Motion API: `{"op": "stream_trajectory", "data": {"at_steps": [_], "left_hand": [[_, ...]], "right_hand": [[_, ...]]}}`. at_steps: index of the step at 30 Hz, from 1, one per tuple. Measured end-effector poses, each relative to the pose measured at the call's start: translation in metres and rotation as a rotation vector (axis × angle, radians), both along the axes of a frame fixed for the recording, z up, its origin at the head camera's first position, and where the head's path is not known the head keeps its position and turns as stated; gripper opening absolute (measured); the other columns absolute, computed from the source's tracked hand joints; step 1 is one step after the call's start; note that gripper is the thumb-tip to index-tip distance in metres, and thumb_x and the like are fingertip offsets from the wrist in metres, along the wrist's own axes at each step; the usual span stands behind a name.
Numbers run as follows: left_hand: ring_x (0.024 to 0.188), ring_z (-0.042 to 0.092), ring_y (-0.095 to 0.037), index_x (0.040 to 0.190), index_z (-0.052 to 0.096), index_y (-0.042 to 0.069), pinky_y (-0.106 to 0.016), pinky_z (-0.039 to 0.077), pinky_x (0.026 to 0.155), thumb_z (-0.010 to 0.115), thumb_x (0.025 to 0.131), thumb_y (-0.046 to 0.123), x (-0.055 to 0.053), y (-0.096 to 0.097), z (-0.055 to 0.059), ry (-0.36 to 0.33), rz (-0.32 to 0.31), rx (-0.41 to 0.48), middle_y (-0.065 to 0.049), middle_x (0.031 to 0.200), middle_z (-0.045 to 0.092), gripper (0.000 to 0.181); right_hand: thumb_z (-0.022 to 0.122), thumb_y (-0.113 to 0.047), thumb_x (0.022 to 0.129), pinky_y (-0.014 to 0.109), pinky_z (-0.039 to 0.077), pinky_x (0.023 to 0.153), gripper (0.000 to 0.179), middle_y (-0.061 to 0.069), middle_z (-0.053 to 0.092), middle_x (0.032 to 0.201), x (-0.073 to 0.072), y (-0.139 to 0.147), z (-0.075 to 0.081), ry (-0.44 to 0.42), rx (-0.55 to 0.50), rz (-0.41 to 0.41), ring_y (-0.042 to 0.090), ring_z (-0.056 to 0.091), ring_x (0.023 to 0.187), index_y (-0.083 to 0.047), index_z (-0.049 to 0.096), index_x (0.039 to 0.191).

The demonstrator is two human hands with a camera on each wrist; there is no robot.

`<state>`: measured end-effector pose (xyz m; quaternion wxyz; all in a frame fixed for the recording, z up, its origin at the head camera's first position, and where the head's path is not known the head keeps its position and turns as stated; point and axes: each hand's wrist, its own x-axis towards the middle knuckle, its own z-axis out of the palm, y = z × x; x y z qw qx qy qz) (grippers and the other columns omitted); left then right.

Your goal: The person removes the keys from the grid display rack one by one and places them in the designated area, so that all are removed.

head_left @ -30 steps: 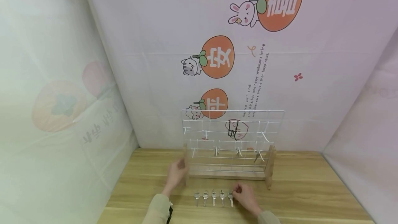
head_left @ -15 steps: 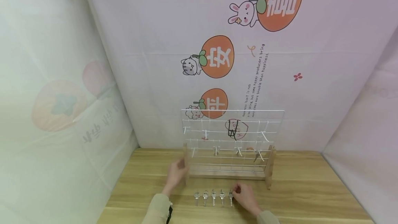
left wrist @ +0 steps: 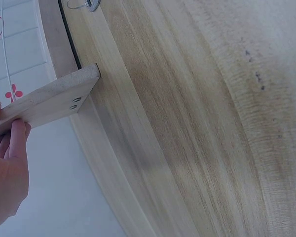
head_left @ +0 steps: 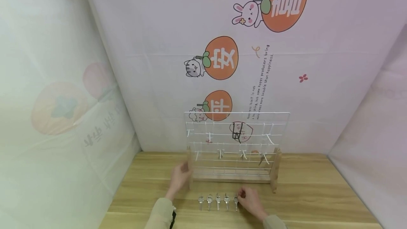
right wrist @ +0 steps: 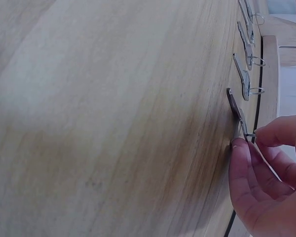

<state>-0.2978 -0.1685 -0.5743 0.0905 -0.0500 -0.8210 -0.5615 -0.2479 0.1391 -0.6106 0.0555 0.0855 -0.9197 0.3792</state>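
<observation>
My left hand grips the left wooden upright of a white wire rack. In the left wrist view the thumb lies on one side of that wooden upright and the fingers on the other. On the table before the rack, my right hand pinches the rightmost key at its ring end. The right wrist view shows thumb and fingertips meeting at the small ring, while the key's blade points away from the hand. Several other keys, each with a ring, lie in a row to its left.
White hooks stick out from the wire grid. Some lower hooks seem to carry keys, too small to tell clearly. A printed white cloth stands behind the rack and along both sides of the wooden table.
The rightmost key has turned slightly under my right fingers, so it lies more parallel to the others. My left hand stays on the upright. The head view has shifted a little.
</observation>
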Motion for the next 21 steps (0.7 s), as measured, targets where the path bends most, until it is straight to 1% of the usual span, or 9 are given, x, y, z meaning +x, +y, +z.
{"op": "stream_trajectory", "data": {"at_steps": [3,6,8,10,13,15,19,21], "left_hand": [[0.114,0.065,-0.042,0.131,0.056,-0.007,-0.048,0.058,0.097,0.069,0.09,0.007,-0.001,-0.001,-0.002,-0.002,-0.002,-0.001,-0.029,0.125,0.065,0.045],[0.114,0.065,-0.041,0.131,0.057,-0.005,-0.048,0.058,0.097,0.069,0.089,0.007,-0.002,-0.001,-0.002,-0.008,0.002,-0.001,-0.028,0.125,0.066,0.045],[0.114,0.065,-0.041,0.131,0.057,-0.006,-0.048,0.058,0.097,0.069,0.089,0.007,-0.002,-0.001,-0.002,-0.004,0.003,-0.003,-0.028,0.124,0.066,0.045],[0.114,0.065,-0.041,0.13,0.057,-0.006,-0.048,0.058,0.097,0.069,0.089,0.007,-0.002,-0.001,-0.002,-0.002,0.002,-0.001,-0.028,0.124,0.066,0.044],[0.114,0.065,-0.041,0.13,0.057,-0.006,-0.049,0.058,0.097,0.069,0.09,0.008,-0.001,-0.001,-0.001,0.007,-0.002,-0.002,-0.028,0.124,0.066,0.044],[0.114,0.066,-0.041,0.13,0.058,-0.005,-0.048,0.058,0.097,0.068,0.09,0.008,-0.001,-0.001,-0.001,0.007,-0.005,0.0,-0.027,0.124,0.066,0.043],[0.114,0.066,-0.04,0.131,0.058,-0.004,-0.048,0.058,0.097,0.068,0.091,0.009,0.0,-0.001,-0.001,0.008,-0.009,0.006,-0.026,0.125,0.066,0.043],[0.114,0.066,-0.04,0.131,0.058,-0.004,-0.048,0.058,0.097,0.067,0.091,0.009,0.0,-0.002,-0.001,0.012,-0.012,0.007,-0.026,0.125,0.066,0.043]], "right_hand": [[0.071,0.005,0.072,0.014,0.046,0.057,0.02,-0.002,0.064,0.071,0.001,-0.001,0.0,0.022,-0.016,0.002,0.001,0.051,0.065,-0.011,0.06,0.073],[0.071,0.006,0.072,0.015,0.048,0.057,0.018,-0.001,0.065,0.072,0.002,-0.001,0.001,0.04,-0.021,0.01,0.001,0.053,0.065,-0.009,0.062,0.074],[0.071,0.005,0.073,0.015,0.049,0.058,0.014,0.001,0.067,0.073,0.002,-0.001,0.003,0.042,-0.02,0.018,0.002,0.054,0.066,-0.007,0.064,0.076],[0.07,0.003,0.075,0.015,0.05,0.057,0.011,0.002,0.068,0.075,0.002,-0.001,0.006,0.015,-0.033,0.023,0.004,0.056,0.067,-0.005,0.065,0.08],[0.07,0.001,0.078,0.014,0.051,0.058,0.01,0.003,0.069,0.079,0.002,-0.001,0.013,-0.011,-0.043,0.035,0.007,0.06,0.069,-0.003,0.066,0.085],[0.07,0.002,0.079,0.014,0.052,0.059,0.01,0.004,0.069,0.081,0.0,-0.003,0.019,-0.01,-0.057,0.04,0.009,0.062,0.07,-0.003,0.066,0.087],[0.071,0.003,0.079,0.015,0.053,0.062,0.011,0.005,0.071,0.081,-0.002,-0.01,0.034,0.062,-0.063,0.037,0.01,0.064,0.07,-0.004,0.067,0.086],[0.07,0.002,0.08,0.016,0.055,0.063,0.011,0.005,0.071,0.082,-0.004,-0.014,0.043,0.083,-0.075,0.029,0.011,0.065,0.071,-0.006,0.067,0.086]]}}
